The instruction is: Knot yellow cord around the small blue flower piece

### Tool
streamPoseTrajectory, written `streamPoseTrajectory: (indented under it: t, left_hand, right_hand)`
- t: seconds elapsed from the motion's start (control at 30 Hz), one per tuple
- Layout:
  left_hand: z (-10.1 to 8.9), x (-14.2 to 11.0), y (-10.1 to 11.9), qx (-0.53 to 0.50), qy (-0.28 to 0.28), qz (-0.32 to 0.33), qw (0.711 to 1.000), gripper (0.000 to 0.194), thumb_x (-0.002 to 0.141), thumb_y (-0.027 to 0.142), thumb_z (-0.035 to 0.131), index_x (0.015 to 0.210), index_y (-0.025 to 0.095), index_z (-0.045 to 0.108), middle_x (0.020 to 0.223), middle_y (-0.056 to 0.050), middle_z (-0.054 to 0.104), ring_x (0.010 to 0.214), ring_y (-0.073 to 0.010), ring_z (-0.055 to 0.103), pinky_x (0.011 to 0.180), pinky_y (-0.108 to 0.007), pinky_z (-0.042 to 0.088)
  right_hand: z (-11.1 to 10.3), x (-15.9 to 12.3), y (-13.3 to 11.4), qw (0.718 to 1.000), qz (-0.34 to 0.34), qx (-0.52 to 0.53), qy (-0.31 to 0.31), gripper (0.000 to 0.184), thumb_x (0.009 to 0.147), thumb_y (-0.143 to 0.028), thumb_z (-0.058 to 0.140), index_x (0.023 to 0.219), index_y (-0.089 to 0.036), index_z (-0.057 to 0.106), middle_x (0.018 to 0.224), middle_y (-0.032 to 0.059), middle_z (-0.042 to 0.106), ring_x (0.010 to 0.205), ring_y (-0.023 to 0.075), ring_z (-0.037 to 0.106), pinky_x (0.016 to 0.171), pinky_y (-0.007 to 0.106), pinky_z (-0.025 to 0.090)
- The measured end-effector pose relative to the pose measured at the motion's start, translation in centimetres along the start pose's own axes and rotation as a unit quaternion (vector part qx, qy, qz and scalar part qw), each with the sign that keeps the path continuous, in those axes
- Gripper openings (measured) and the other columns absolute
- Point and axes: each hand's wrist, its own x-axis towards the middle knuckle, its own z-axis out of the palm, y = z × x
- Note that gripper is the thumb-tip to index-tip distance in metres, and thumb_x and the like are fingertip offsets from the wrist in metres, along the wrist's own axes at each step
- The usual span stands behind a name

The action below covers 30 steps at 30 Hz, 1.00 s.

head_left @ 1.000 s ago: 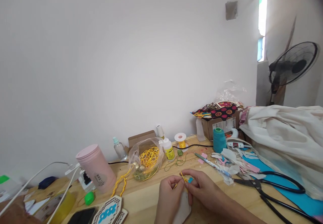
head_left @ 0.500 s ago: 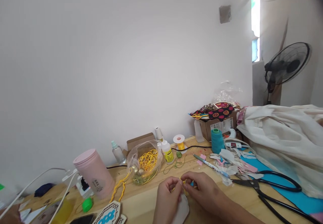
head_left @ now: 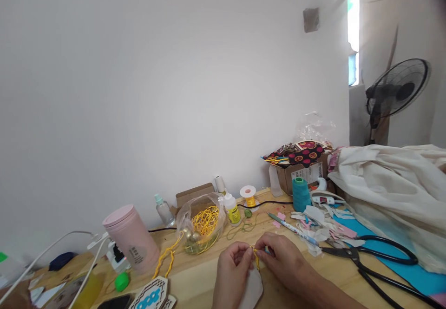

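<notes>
Between my two hands, just above the table's front, runs a yellow cord point(head_left: 257, 259). My left hand point(head_left: 232, 272) pinches the cord between thumb and forefinger. My right hand point(head_left: 280, 259) is closed on the same cord a little to the right, and a bit of blue shows by its fingers. Below the fingers lies a pale flat piece with angled corners point(head_left: 252, 289), partly covered by my left hand; whether the cord joins it I cannot tell. To the left rests a wooden tag with blue shapes point(head_left: 150, 296), with a braided yellow cord point(head_left: 163, 260) at its top.
Behind my hands stand a clear bag with yellow cord point(head_left: 205, 220), a glue bottle point(head_left: 231, 209) and a yellow spool point(head_left: 249, 197). Black scissors point(head_left: 353, 254), scraps point(head_left: 318, 220) and a pen point(head_left: 292, 230) lie at right. A pink canister point(head_left: 132, 237) stands left.
My right hand has shifted slightly up and away from the left, and more of the yellow cord shows between the hands. The rest of the scene stays in place.
</notes>
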Motion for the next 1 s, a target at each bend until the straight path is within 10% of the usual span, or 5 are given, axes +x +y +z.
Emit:
streamPoseTrajectory:
  t: [1.0]
  left_hand:
    - [-0.12, 0.15, 0.14, -0.010, 0.034, 0.033, 0.999, 0.012, 0.054, 0.018, 0.064, 0.064, 0.012, 0.061, 0.065, -0.005, 0.065, 0.066, -0.0179, 0.058, 0.062, -0.026, 0.045]
  right_hand:
    - [-0.08, -0.15, -0.26, 1.000, -0.023, 0.012, 0.009, 0.020, 0.074, -0.025, 0.043, 0.073, -0.021, 0.062, 0.067, 0.0005, 0.055, 0.065, 0.0130, 0.049, 0.056, 0.021, 0.032]
